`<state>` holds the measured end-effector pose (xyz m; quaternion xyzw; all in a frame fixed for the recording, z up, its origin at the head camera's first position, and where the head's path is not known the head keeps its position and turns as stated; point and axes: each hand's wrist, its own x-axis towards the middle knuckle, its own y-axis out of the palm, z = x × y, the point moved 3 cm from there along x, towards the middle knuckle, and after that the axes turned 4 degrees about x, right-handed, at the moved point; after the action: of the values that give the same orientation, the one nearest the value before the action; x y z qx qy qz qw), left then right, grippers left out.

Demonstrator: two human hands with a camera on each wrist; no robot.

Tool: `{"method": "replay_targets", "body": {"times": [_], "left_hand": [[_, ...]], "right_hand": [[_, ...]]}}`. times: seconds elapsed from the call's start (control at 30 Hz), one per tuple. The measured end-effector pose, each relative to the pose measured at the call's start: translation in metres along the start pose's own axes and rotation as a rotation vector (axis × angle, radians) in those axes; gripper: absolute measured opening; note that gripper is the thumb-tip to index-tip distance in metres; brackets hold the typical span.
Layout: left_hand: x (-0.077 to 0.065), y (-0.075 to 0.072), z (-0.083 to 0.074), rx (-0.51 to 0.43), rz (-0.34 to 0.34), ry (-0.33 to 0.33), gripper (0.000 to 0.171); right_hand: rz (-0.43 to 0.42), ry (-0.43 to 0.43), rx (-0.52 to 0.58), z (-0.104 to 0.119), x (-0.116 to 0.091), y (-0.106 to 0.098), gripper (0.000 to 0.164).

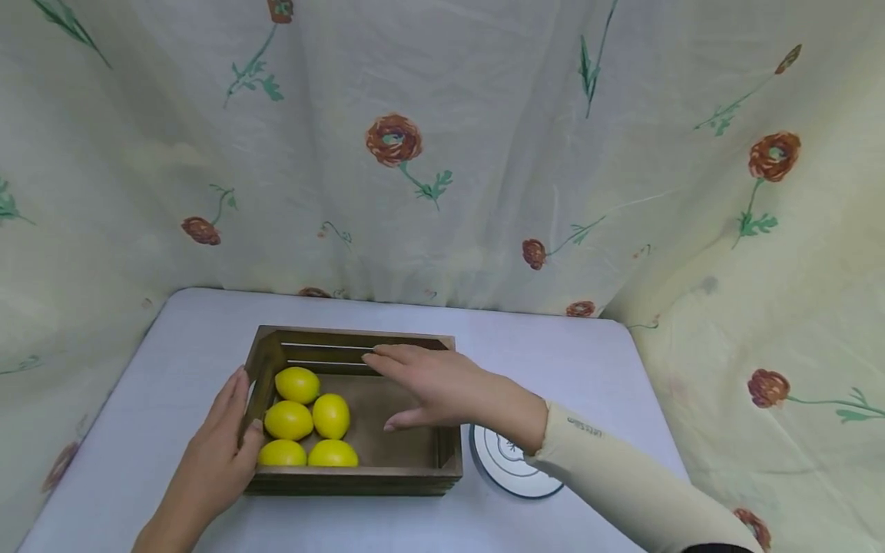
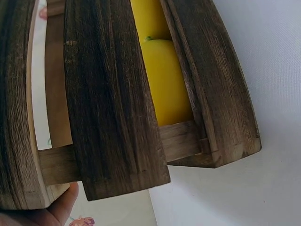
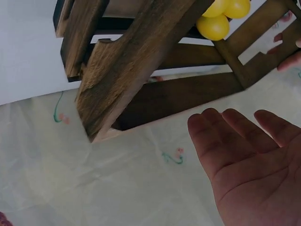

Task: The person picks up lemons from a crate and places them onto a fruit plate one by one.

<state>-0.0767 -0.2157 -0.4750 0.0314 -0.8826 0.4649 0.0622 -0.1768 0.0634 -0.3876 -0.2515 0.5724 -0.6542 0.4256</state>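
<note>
A brown slatted wooden crate (image 1: 353, 482) stands on the table with several yellow lemons (image 1: 288, 420) gathered in its left half. My left hand (image 1: 220, 445) grips the crate's left wall, thumb at the rim and fingers along the outer side. Through the slats in the left wrist view, lemons (image 2: 164, 80) show yellow. Over the crate's right half hovers my right hand (image 1: 432, 384), fingers extended and thumb apart, holding nothing. Its palm (image 3: 258, 183) faces the camera in the right wrist view, beyond the crate's rim.
A round white plate (image 1: 515, 472) with a dark rim and printed pattern lies right of the crate, partly covered by my right forearm. White cloth (image 1: 574, 353) covers the table. Flowered curtains (image 1: 470, 230) hang behind and at both sides.
</note>
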Motion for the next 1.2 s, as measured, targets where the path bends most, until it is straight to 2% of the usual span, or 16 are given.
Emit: {"method": "replay_targets", "body": {"times": [0.17,0.43,0.67,1.03,1.2], "left_hand": [[0.0,0.001,0.001,-0.001,0.007,-0.004,0.069],[-0.007,-0.002,0.004,0.037,-0.005,-0.027,0.07],[-0.002,0.001,0.002,0.034,-0.032,0.018,0.069],[-0.003,-0.002,0.003,0.035,-0.009,-0.003,0.069],[-0.002,0.002,0.003,0.022,-0.015,-0.001,0.069]], "right_hand": [[0.031,-0.032,-0.038,0.013,0.022,0.003,0.091],[0.105,-0.092,-0.022,0.032,0.063,0.022,0.088],[0.146,-0.04,-0.048,0.034,0.081,0.027,0.085],[0.207,0.007,-0.049,0.041,0.11,0.047,0.078],[0.261,0.067,-0.038,0.042,0.121,0.059,0.063]]}}
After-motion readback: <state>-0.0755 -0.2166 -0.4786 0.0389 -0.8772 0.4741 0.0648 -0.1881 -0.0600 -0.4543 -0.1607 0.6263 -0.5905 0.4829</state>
